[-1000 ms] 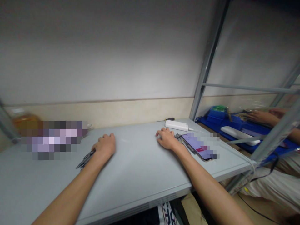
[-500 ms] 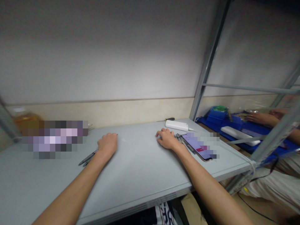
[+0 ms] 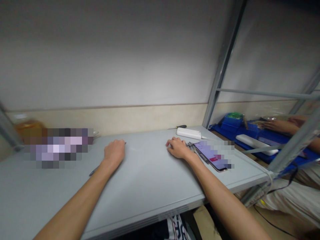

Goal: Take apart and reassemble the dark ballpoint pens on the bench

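Gripping at least one slim dark pen [image 3: 93,171], our left hand [image 3: 114,152] is closed in a fist, palm down, just over the pale grey tabletop [image 3: 145,180] or resting on it; we cannot tell which. One end of a pen shows beside the wrist, and a small dark tip pokes out past the knuckles on the right. How many are inside the fist is hidden.

Well to the right of that fist, our right hand [image 3: 177,147] rests palm down with loosely bent fingers; its underside is hidden, so we cannot tell whether it grips anything. Just right of it lies a row of dark grey pens [image 3: 200,155], alongside a flat phone with a lit lilac screen [image 3: 208,154], partly pixelated.

Beyond the right hand sit a white oblong plastic block [image 3: 188,133] and, behind it, a black-handled screwdriver [image 3: 181,126]. Left of the fist are a pixelated purple bundle [image 3: 60,148] and an amber-filled bottle [image 3: 28,126]. Far right, past a grey metal post [image 3: 218,76], another person's hands [image 3: 276,126] work above a blue surface.
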Demonstrator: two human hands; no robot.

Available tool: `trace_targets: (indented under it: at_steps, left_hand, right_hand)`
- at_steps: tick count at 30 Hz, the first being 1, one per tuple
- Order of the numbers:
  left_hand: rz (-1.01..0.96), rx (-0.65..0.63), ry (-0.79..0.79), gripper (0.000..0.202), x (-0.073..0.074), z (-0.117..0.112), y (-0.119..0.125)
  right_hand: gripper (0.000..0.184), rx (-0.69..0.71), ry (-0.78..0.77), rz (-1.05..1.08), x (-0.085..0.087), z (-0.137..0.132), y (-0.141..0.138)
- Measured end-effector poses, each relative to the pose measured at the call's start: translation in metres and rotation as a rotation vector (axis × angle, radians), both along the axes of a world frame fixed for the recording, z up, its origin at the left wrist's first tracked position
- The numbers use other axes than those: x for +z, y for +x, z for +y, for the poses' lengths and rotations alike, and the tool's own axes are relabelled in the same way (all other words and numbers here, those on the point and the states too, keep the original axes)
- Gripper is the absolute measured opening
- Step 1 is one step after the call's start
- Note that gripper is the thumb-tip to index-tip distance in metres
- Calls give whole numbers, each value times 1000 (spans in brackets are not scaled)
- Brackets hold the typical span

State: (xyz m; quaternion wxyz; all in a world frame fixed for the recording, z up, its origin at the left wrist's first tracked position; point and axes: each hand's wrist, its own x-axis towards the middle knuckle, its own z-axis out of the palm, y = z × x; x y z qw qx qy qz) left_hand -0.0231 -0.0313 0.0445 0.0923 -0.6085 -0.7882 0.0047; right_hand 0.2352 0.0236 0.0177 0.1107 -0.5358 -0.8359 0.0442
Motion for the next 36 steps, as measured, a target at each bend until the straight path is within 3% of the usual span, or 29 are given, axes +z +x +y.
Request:
trace_targets:
  at_steps: [8,11,15,18,21,23,30,36]
  left_hand:
    - [-10,3,60,30,1,1,-4]
    - [-44,-58,120,31,1,1,-2]
    - [-148,-400,188,32,-4,0,15]
    - [-248,-675,251,30,-11,-2,33]
    - [-403,-892,282,25,-19,-4,46]
    - [-503,-971,288,21,-22,-4,48]
    - [-746,-854,391,18,-25,-3,45]
    - [-680,-938,426,16,-23,-4,49]
  right_hand:
    - [23,-3,4,3,1,-1,0]
    - [23,9,10,18,2,-2,-1]
    - [20,94,48,157,4,-6,-8]
    - [23,265,46,322,5,-12,-19]
    - [24,455,-2,441,3,-19,-29]
    - [27,471,-23,487,0,-23,-35]
    - [29,453,-108,639,-5,-28,-41]
    - [29,463,5,682,-4,-31,-43]
